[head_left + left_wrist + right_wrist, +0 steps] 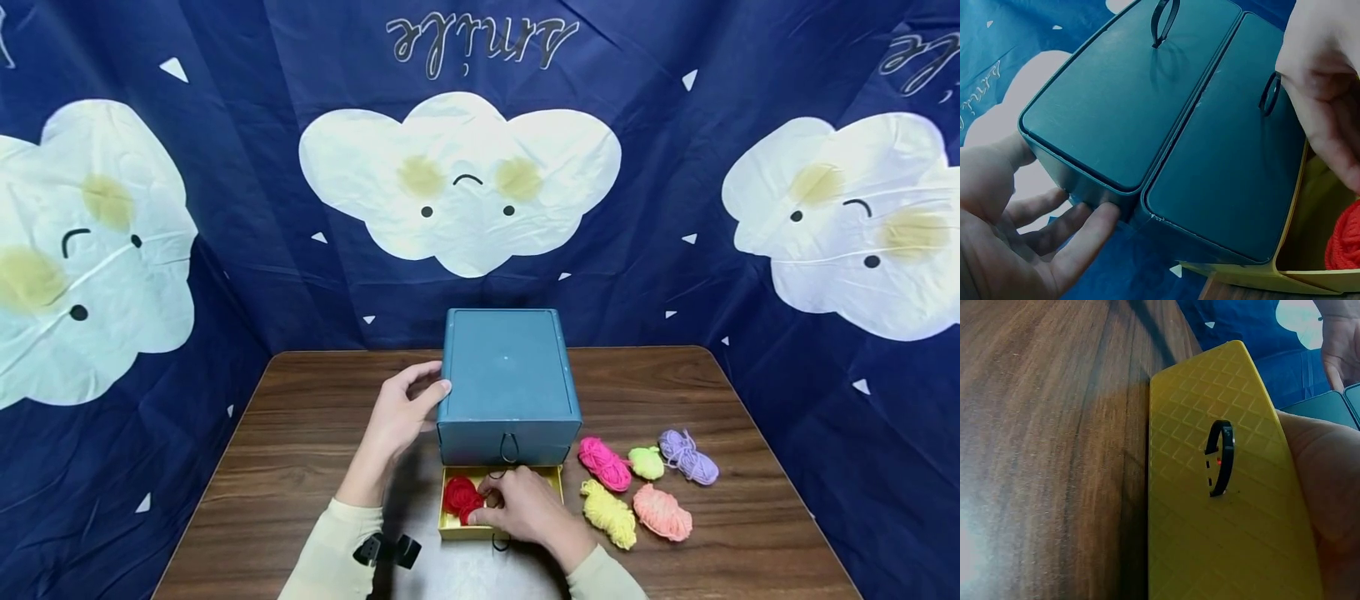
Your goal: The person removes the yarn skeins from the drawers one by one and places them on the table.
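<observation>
A teal drawer box (506,367) with black loop pulls stands on the table. Its yellow bottom drawer (454,533) is pulled out toward me. My left hand (405,408) rests on the box's left side, fingers spread and thumb near the top edge; the left wrist view shows the fingertips against the side wall (1079,181). In the drawer lies a red yarn skein (459,496). My right hand (525,504) reaches into the drawer, thumb and fingers pinching the skein's right end. In the right wrist view the yellow drawer front (1210,519) hides the fingertips.
Right of the box lie skeins of yarn: pink (604,464), green (646,462), purple (688,457), yellow (608,513) and peach (663,512). A dark blue cloth (465,308) with clouds hangs behind the wooden table (300,467).
</observation>
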The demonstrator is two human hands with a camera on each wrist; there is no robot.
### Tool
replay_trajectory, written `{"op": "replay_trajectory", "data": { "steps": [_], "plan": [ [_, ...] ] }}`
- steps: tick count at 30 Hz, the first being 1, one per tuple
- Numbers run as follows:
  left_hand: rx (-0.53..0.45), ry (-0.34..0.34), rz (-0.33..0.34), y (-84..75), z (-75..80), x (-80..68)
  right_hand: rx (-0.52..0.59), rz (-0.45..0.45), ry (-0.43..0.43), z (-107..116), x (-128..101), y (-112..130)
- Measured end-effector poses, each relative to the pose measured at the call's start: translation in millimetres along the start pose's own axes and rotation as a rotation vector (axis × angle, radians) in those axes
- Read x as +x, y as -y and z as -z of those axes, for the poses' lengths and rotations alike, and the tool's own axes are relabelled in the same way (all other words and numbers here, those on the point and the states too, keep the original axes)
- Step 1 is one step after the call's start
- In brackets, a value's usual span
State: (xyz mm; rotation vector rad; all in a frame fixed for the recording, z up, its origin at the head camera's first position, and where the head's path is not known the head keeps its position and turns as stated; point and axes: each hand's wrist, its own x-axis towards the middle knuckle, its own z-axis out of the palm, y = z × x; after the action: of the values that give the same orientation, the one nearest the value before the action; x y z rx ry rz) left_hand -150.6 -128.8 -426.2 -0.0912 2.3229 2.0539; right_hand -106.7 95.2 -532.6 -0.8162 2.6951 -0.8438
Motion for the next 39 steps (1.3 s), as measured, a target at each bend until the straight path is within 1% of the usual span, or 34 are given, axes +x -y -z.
{"op": "replay_trajectory", "data": {
  "steps": [5, 9, 12, 22, 27, 32, 39],
  "plan": [
    [0.003, -0.001, -0.004, 0.6, 0.7, 0.6, 0.092, 0.009, 0.034, -0.1, 2.8, -1.0],
    [0.001, 0.002, -0.005, 0.7, 0.7, 0.7, 0.112, -0.010, 0.055, -0.3, 3.9, -1.9],
    [0.001, 0.001, -0.006, 0.2, 0.5, 0.1, 0.103, -0.009, 0.055, -0.1, 4.7, -1.7],
    [0.000, -0.001, -0.008, 0.7, 1.3, 0.5, 0.005, 0.091, -0.012, -0.9, 4.9, -4.4],
    [-0.004, 0.007, -0.003, 2.2, 0.9, 1.2, -0.016, 0.138, -0.004, -0.2, 2.3, -7.0],
    [0.000, 0.000, -0.001, 1.6, 1.2, 0.5, 0.002, 0.129, 0.040, 2.8, 1.5, -7.2],
    [0.003, 0.004, 0.000, 0.1, 0.9, -0.1, -0.019, 0.090, 0.069, 5.9, 1.5, -5.6]
  ]
}}
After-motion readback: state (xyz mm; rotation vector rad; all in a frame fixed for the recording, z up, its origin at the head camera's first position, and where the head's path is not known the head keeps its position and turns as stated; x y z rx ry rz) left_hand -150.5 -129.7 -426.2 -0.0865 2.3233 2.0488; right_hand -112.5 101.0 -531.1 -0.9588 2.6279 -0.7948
